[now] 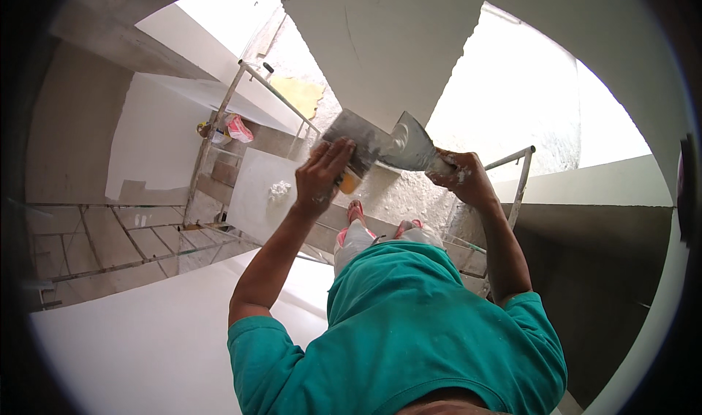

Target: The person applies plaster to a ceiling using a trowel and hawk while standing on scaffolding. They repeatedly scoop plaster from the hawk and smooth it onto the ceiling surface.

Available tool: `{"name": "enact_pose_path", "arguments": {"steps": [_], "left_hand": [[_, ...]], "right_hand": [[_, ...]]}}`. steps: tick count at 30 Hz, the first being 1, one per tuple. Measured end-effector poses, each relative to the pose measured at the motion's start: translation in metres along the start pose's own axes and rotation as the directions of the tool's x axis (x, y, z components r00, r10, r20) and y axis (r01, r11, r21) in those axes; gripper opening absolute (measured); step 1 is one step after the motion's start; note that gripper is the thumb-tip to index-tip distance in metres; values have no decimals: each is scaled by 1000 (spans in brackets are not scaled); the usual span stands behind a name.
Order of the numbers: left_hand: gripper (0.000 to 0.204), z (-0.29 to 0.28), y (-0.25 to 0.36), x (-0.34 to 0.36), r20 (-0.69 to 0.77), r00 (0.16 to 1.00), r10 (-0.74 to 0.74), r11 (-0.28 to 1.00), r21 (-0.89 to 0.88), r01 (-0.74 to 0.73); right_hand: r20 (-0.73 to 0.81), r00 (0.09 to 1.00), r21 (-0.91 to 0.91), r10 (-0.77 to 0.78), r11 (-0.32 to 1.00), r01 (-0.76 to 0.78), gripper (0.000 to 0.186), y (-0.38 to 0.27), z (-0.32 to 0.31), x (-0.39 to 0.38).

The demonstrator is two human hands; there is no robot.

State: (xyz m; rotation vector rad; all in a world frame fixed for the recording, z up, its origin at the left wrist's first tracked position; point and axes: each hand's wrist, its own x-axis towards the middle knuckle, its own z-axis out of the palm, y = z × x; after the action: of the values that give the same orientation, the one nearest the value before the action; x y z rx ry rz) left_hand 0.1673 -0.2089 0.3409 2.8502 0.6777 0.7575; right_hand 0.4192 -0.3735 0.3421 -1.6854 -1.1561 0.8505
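Note:
My left hand (320, 177) is closed round a plastering trowel (356, 128), a flat grey steel blade smeared with filler, its yellowish handle showing below the fingers. In my right hand (468, 179) is a wide putty knife (415, 146), held by its handle, with white putty on its blade. The two blades meet or overlap in front of me at chest height; whether they touch, I cannot tell. White specks dot the right fingers. Below the left forearm, a lump of white putty (279, 190) lies on a pale board (248, 199).
I stand on a raised platform, my feet (355, 210) in red sandals. Scaffold rails rise at left (219, 115) and right (521, 185). A red-and-white bag (238, 127) lies beyond the left rail. A plastered grey surface (380, 42) is ahead, with bright openings either side.

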Motion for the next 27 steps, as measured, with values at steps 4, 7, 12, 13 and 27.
{"name": "enact_pose_path", "arguments": {"steps": [4, 7, 12, 13, 27], "left_hand": [[59, 8, -33, -19, 46, 988, -145, 988, 61, 142], [53, 21, -50, -24, -51, 987, -151, 987, 51, 154], [47, 47, -63, -50, -39, 942, -332, 937, -125, 325], [46, 56, -70, -62, -14, 915, -404, 893, -220, 392], [41, 162, -150, -84, 194, 913, -358, 825, -393, 407]], "right_hand": [[16, 993, 72, 120, 990, -120, 40, -25, -1, -1], [-22, 999, 11, 39, 999, -38, 36, -1, 1, -1], [-90, 996, -72, 24, 997, -30, 23, 76, 16, -26], [-94, 993, -87, 65, 994, -73, 23, 84, 22, -34], [-364, 924, -253, 117, 943, -219, 30, 183, 96, -89]]}}
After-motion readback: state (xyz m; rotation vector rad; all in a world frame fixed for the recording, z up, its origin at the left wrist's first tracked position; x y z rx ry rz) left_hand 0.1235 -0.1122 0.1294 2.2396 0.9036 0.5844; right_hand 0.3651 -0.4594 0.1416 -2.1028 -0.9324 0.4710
